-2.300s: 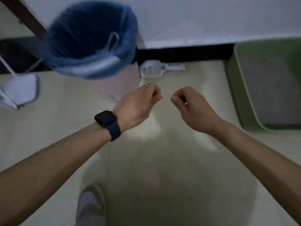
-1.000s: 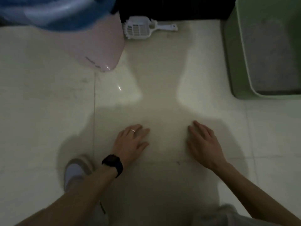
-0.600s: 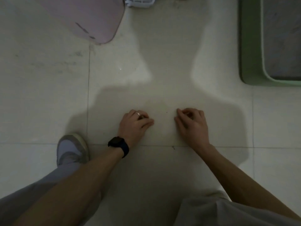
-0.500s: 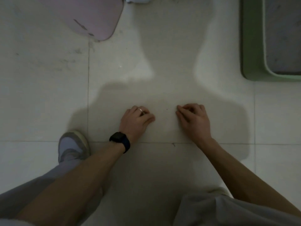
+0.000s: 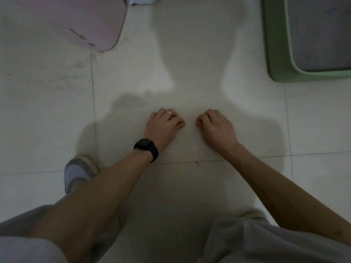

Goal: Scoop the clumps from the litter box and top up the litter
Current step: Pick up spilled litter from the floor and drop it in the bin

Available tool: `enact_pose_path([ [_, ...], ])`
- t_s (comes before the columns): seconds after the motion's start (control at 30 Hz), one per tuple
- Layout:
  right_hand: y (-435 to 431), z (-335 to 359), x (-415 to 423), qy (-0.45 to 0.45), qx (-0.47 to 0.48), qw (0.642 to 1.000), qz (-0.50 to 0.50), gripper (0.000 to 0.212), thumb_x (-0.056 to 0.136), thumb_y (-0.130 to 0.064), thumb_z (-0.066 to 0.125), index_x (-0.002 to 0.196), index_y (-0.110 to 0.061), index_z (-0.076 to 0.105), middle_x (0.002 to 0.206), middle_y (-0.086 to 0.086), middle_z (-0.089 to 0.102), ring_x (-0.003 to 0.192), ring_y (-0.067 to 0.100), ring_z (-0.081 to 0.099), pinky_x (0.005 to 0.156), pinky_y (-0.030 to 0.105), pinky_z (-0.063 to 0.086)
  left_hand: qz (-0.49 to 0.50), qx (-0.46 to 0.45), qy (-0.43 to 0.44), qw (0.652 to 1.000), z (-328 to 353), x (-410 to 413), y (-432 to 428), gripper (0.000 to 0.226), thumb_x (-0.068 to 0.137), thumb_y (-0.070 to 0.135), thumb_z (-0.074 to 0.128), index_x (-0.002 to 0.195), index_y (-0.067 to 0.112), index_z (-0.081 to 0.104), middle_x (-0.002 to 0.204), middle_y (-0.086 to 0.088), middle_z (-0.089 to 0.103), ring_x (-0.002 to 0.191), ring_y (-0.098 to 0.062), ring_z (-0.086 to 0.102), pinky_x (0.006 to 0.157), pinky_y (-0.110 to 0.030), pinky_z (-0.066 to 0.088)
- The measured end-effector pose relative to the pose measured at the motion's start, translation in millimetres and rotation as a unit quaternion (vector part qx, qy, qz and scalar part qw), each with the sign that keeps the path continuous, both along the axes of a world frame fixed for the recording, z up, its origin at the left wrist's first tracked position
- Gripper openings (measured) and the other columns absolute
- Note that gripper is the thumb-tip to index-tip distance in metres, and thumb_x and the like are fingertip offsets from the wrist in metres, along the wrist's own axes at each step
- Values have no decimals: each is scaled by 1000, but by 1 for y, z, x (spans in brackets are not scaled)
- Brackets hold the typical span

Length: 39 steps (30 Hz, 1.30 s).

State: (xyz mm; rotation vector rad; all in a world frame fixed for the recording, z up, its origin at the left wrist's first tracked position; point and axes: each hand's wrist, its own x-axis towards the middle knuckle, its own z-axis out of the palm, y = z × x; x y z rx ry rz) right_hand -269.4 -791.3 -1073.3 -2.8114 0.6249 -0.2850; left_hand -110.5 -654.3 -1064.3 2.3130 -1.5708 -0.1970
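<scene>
One view only: head cam, wide-angle, worn on the person's head, facing forward and steeply down, nearly square onto the tiled floor. Sits low and close. Left hand and right hand land dead centre, forearms running in from 7 and 5 o'clock. Trouser knees fill the bottom edge. Green litter box cropped at 2 o'clock, pink bin cropped at 11, white scoop clipped at 12. Shoe at 8.
</scene>
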Motion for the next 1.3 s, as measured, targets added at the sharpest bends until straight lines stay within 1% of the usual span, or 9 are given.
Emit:
enact_pose_path([
  [0.1, 2, 3, 1, 35, 12, 999, -18, 19, 98, -20, 52, 87, -7, 60, 85, 12, 55, 76, 33, 52, 62, 43, 45, -20, -7, -5, 1000, 0, -1, -10, 12, 82, 34, 72, 82, 23, 78, 85, 0, 66, 77, -27, 58, 67, -32, 43],
  [0.23, 0, 10, -12, 19, 144, 981, -129, 17, 98, -18, 53, 92, -5, 60, 90, 14, 54, 85, 31, 50, 75, 39, 42, -104, -21, -28, 994, -8, 6, -17, 2, 79, 24, 79, 80, 23, 77, 84, 1, 66, 78, -22, 50, 63, -29, 37],
  [0.47, -4, 35, -34, -15, 237, 946, -222, 15, 100, -16, 51, 94, -4, 58, 90, 7, 51, 86, 30, 52, 77, 32, 37, -168, 43, -123, 977, -6, 6, -23, 24, 96, 24, 50, 82, 11, 64, 87, -10, 62, 73, -28, 56, 61, -34, 41],
  [0.63, -17, 73, 3, -71, 245, 949, -187, 14, 100, -16, 49, 89, -10, 56, 87, -1, 50, 82, 16, 46, 75, 30, 39, -148, 76, -38, 985, 24, 33, -37, 23, 99, 23, 48, 91, 9, 64, 93, -13, 61, 80, -32, 58, 66, -36, 41],
  [0.77, -41, 129, 64, -108, 239, 953, -154, 17, 101, -21, 49, 93, -10, 58, 88, -7, 48, 82, 8, 44, 74, 18, 31, -89, -10, 23, 996, 115, 90, -60, 16, 99, 25, 54, 100, 11, 62, 103, -10, 58, 78, -29, 58, 64, -36, 43],
  [0.93, -63, 210, 177, -170, 200, 964, -37, 14, 100, -22, 50, 90, -12, 55, 90, -4, 48, 79, 10, 43, 71, 18, 28, -23, -92, 4, 995, 241, 171, -76, 16, 101, 27, 46, 103, 14, 56, 95, 8, 47, 75, -5, 40, 66, -27, 33],
  [1.03, -64, 253, 247, -203, 168, 965, 13, 13, 100, -20, 51, 92, -11, 56, 92, 0, 48, 82, 17, 46, 73, 19, 28, 38, -97, -48, 993, 293, 229, -67, 8, 100, 30, 41, 94, 25, 46, 93, 15, 45, 72, -12, 46, 64, -35, 36],
  [1.17, -57, 294, 332, -157, 122, 977, 71, 17, 101, -18, 46, 99, -6, 58, 103, 14, 57, 97, 29, 52, 84, 33, 38, 147, -49, -72, 985, 316, 310, -52, 17, 103, 35, 31, 95, 22, 37, 73, 9, 51, 64, -23, 54, 57, -42, 41],
  [1.3, -51, 306, 389, -31, 63, 994, 88, 5, 98, -10, 44, 100, -14, 44, 104, 12, 61, 92, 29, 55, 68, 31, 30, 182, 59, -136, 972, 307, 355, -46, 31, 104, 46, 20, 94, 20, 33, 63, 1, 48, 59, -31, 54, 56, -47, 48],
])
